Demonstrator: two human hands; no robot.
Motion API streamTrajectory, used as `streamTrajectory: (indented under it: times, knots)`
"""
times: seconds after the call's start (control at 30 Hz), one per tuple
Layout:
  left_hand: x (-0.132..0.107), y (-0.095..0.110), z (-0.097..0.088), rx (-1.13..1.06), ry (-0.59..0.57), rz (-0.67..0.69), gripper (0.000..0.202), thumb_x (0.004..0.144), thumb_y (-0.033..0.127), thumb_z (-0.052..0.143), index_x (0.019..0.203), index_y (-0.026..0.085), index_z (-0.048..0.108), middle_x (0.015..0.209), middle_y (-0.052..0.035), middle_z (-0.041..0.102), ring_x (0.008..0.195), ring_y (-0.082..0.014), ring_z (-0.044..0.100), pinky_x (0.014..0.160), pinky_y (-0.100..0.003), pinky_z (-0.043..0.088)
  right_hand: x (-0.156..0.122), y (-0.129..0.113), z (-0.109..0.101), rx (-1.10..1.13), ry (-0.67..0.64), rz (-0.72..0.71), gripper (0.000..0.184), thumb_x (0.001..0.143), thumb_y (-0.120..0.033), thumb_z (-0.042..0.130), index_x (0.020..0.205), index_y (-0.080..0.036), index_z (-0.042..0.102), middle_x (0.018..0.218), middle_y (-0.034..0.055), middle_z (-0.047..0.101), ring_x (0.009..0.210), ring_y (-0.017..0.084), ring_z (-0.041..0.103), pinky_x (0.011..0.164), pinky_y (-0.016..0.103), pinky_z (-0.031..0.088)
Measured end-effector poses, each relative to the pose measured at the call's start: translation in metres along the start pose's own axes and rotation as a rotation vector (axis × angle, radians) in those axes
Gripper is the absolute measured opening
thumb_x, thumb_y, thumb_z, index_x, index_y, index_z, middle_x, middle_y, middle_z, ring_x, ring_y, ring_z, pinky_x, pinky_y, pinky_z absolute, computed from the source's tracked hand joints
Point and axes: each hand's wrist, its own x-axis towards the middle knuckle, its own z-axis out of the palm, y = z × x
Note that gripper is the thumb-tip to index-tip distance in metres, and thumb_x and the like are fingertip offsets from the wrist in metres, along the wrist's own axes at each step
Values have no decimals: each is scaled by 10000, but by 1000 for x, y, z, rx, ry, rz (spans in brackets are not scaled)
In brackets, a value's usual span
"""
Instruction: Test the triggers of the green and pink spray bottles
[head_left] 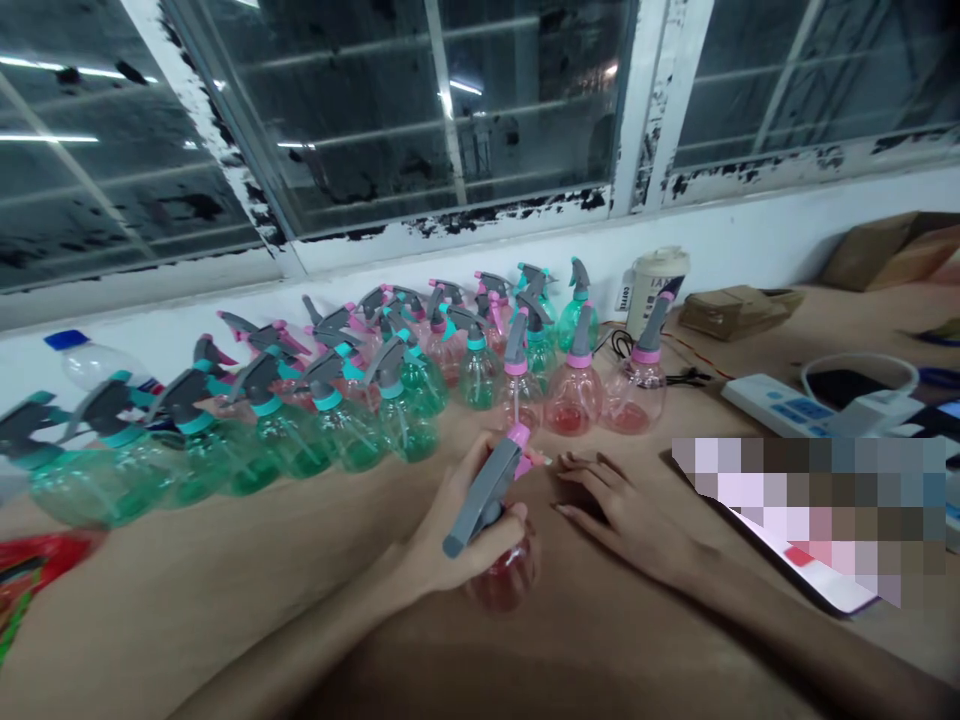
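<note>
My left hand [457, 520] is wrapped round the neck of a pink spray bottle [504, 580], just under its grey trigger head with pink nozzle. The bottle is near the front of the table, and part of it is hidden by the fingers. To its right, my right hand [611, 505] lies low over the tabletop with fingers spread and nothing in them. Beyond the hands, pink spray bottles [574, 398] stand in a short row. Several green spray bottles [352, 435] with grey and teal heads line up on the left, more pink and green ones behind them.
A tablet-like device [787, 545], its screen blurred, lies at right beside a white power strip [780, 405]. At the back stand a coffee cup [652, 285] and a cardboard box [739, 310]. A clear bottle with blue cap [94, 360] and a red packet [49, 565] are at left.
</note>
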Motion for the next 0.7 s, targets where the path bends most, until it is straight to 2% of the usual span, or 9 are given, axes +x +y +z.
streamTrajectory:
  times: [0.13, 0.27, 0.47, 0.6, 0.7]
  knots:
    - [1, 3, -1, 13, 26, 1, 425, 730, 238, 467, 1155, 241, 479, 647, 34, 460, 479, -118, 471, 531, -281, 466, -1, 2, 4, -11, 12, -13, 323, 866, -370, 470, 1143, -214, 524, 1186, 83, 600, 1167, 229, 503, 1052, 499, 307]
    - [1, 3, 1, 20, 25, -11, 430, 741, 239, 466, 1171, 253, 465, 725, 10, 511, 509, -120, 477, 539, -285, 471, -1, 4, 5, -7, 34, -32, 316, 864, -366, 471, 1143, -227, 523, 1182, 75, 604, 1167, 225, 503, 1045, 497, 318]
    - [0, 2, -1, 47, 47, -2, 412, 753, 259, 462, 1164, 240, 485, 675, 18, 528, 475, -119, 467, 480, -271, 448, 1, 1, 4, 3, 12, -5, 319, 861, -382, 479, 1130, -220, 536, 1183, 76, 602, 1168, 226, 500, 1056, 496, 299]
    - [1, 2, -2, 72, 70, -9, 360, 745, 258, 473, 1103, 241, 518, 733, -1, 550, 566, -140, 522, 588, -300, 490, 1, 0, 2, -5, 3, 3, 317, 869, -379, 469, 1134, -220, 535, 1194, 79, 597, 1167, 228, 501, 1059, 492, 292]
    - [4, 0, -2, 35, 93, -62, 329, 741, 302, 481, 1062, 255, 535, 671, 12, 536, 543, -145, 503, 559, -298, 484, 0, 0, 1, -2, 6, -1, 323, 871, -387, 461, 1140, -224, 532, 1184, 80, 604, 1165, 228, 502, 1059, 493, 290]
